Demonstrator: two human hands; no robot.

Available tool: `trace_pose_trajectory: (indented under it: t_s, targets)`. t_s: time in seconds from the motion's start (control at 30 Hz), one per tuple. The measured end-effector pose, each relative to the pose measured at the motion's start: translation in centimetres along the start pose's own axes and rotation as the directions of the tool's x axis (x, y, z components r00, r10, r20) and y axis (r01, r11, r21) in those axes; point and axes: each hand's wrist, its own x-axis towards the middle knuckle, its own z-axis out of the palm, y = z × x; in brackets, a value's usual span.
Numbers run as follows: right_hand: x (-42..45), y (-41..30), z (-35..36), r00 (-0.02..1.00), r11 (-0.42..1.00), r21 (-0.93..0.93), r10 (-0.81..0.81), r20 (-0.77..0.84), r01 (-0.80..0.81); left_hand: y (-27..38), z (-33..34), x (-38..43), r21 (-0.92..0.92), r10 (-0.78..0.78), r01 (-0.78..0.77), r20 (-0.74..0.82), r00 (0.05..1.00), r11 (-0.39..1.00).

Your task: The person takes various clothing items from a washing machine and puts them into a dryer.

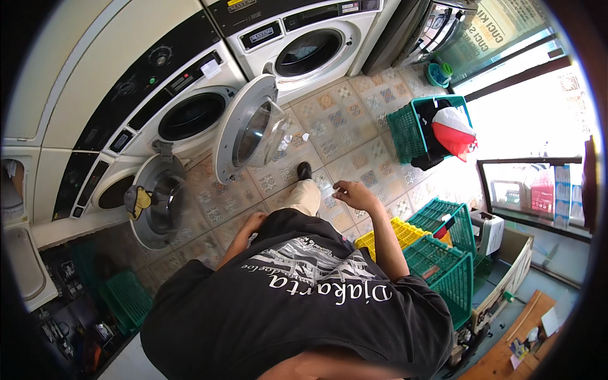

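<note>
My left hand (255, 222) hangs beside my hip at the hem of my black T-shirt, its fingers curled and partly hidden. To the right of my leg, my right hand (352, 194) hovers over the tiled floor with loosely bent fingers and nothing seen in it. Ahead of me, a round machine door (225, 137) with a clear bowl stands swung out from a white front-loading machine (192, 117). Another open door (159, 209), lower left, has a grey and yellow cloth (138, 202) hanging on its edge.
A green laundry basket (404, 135) with dark and red-white fabric stands by the window. Near my right arm are a yellow basket (395, 233) and green baskets (439, 259). Another machine's round door (309, 53) is at the top. Dark green crates (127, 299) lie lower left.
</note>
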Motion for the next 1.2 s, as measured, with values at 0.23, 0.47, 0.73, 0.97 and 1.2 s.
trace_pose_trajectory:
  t_s: [0.23,0.47,0.73,0.97,1.2]
  targets:
    - [7.9,3.1,-12.6,0.999,0.998,-0.043,-0.040,-0.037,0.039,-0.5,0.1,12.8,-0.358,-0.423,0.416,0.062,0.904,0.836]
    - [15.6,8.9,-21.3,0.998,0.982,-0.189,-0.015,0.064,0.026,19.6,4.9,15.7,-0.566,-0.130,0.037,-0.125,0.984,0.823]
    - [29.6,15.0,-28.0,0.926,0.979,-0.190,-0.001,0.378,0.079,27.2,13.5,17.6,-0.834,-0.209,-0.097,-0.245,0.947,0.543]
    - [48.6,32.1,-29.1,0.735,0.590,-0.506,-0.239,0.634,0.629,31.4,30.6,22.6,-0.986,-0.608,-0.163,-0.154,0.779,0.041]
    - [62.5,33.2,-27.6,0.802,0.589,-0.563,-0.292,0.521,0.580,38.2,43.4,31.1,-0.758,-0.624,0.157,-0.380,0.683,0.633]
